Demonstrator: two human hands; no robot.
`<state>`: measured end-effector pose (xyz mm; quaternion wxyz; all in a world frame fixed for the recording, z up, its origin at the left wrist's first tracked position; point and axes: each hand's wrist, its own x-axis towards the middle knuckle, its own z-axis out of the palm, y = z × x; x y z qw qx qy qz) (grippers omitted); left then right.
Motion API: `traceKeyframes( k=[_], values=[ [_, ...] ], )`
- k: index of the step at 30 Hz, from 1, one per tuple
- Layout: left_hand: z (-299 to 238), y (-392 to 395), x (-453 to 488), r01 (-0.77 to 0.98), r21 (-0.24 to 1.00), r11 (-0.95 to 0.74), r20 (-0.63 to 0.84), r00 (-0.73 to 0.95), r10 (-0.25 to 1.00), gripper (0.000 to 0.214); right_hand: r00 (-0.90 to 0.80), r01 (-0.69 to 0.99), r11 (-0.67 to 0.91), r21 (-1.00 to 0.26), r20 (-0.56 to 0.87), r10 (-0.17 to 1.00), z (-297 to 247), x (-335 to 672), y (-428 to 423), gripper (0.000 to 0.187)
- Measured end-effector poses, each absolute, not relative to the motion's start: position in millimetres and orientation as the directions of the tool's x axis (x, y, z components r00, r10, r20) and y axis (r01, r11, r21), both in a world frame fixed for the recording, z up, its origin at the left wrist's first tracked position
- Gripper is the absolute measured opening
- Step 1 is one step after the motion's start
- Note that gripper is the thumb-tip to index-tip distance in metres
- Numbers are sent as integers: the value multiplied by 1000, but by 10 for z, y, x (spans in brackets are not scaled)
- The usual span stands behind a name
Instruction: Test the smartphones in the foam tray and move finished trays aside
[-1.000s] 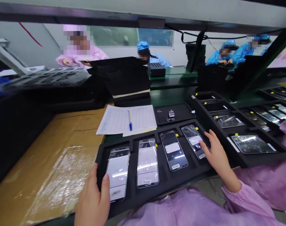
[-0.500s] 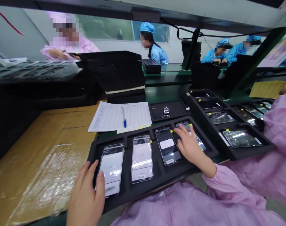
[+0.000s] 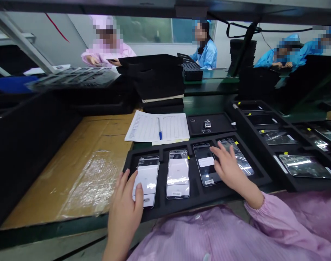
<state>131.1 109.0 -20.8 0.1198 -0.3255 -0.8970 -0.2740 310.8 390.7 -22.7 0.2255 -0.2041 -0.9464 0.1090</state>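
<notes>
Head view: I am seeing the left hand point(image 3: 126, 214) lying open, thumb pressing the leftmost phone point(image 3: 146, 180) in the black foam tray point(image 3: 200, 199). The right hand point(image 3: 228, 167) is spreading flat, gripping nothing, fingers resting between the third phone point(image 3: 205, 165) and the fourth phone point(image 3: 240, 157).

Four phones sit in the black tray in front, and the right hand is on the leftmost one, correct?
Not quite. In the head view the right hand rests between the two rightmost phones; the left hand touches the leftmost phone. Four phones in the black tray is right.
</notes>
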Motion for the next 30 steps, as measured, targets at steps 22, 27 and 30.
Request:
traceKeyframes(
  k=[22, 27, 30],
  values=[
    [-274, 1054, 1252, 762, 269, 589, 486, -635, 600, 52, -836, 51, 927, -371, 492, 242, -150, 3187, 3427, 36],
    [-274, 1058, 1238, 788, 294, 541, 516, -607, 604, 45, -803, 134, 900, -416, 486, 344, -219, 3375, 3539, 35],
    [-198, 1034, 1319, 806, 375, 458, 568, -590, 574, 36, -873, -15, 891, -453, 441, 210, -178, 3361, 3426, 37]
  ],
)
